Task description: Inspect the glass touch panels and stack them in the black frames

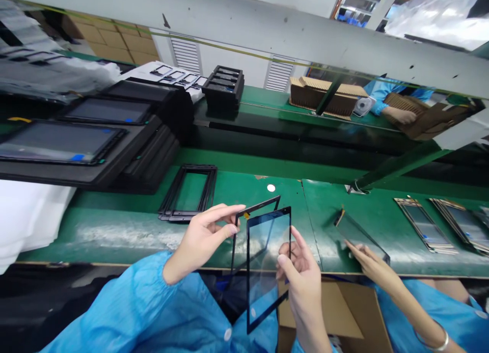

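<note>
My left hand pinches a thin black frame at its upper left corner, between thumb and fingers. In front of that frame, partly overlapping it, is a clear glass touch panel with a black border. My right hand grips this panel by its right edge, thumb in front and fingers behind. Both pieces are tilted upright above the table's front edge. A small yellow tab shows near the panel's top left corner. A stack of similar black frames lies on the green table just beyond my left hand.
Black trays carrying screens are stacked at the left, beside white sheets. At right, a co-worker's hand holds another panel; more panels lie beyond. A cardboard box stands below the edge. A green post rises behind.
</note>
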`<control>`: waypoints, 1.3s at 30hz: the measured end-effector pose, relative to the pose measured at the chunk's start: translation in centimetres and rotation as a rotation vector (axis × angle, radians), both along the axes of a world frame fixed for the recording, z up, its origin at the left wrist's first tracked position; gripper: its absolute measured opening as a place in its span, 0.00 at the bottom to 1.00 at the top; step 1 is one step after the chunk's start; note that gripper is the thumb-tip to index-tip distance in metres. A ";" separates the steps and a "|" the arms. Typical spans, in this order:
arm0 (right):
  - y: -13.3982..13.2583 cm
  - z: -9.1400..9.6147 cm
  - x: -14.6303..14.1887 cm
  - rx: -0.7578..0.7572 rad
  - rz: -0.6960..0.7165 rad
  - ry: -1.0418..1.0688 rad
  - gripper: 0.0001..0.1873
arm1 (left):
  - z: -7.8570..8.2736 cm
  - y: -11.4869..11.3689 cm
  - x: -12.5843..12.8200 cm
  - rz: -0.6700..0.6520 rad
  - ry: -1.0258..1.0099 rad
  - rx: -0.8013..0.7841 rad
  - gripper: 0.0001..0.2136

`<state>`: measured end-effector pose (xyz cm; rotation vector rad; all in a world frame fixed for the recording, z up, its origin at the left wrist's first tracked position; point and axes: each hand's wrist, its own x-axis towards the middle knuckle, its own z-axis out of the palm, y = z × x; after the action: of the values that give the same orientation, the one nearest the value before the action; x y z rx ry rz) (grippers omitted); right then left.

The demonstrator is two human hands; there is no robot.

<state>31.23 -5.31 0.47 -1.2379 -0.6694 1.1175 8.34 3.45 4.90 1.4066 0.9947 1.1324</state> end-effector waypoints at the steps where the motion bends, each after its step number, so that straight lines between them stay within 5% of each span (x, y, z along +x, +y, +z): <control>1: 0.0 0.0 0.0 -0.001 0.001 -0.001 0.37 | 0.0 0.0 0.0 0.005 -0.006 -0.002 0.16; 9: 0.1 -0.1 0.0 -0.013 0.003 -0.024 0.39 | 0.5 0.0 0.4 0.024 -0.041 -0.036 0.15; 18: -0.1 0.4 -0.8 -0.012 -0.084 -0.141 0.38 | 0.1 -0.4 1.0 -0.059 -0.223 -0.321 0.20; 39: -0.2 0.9 -1.4 -0.071 -0.080 -0.165 0.38 | -0.9 -0.4 1.2 -0.057 -0.307 -0.410 0.23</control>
<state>29.88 -5.48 1.34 -1.4168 -0.7027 0.9880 9.57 3.05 3.99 0.8978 0.8964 0.9959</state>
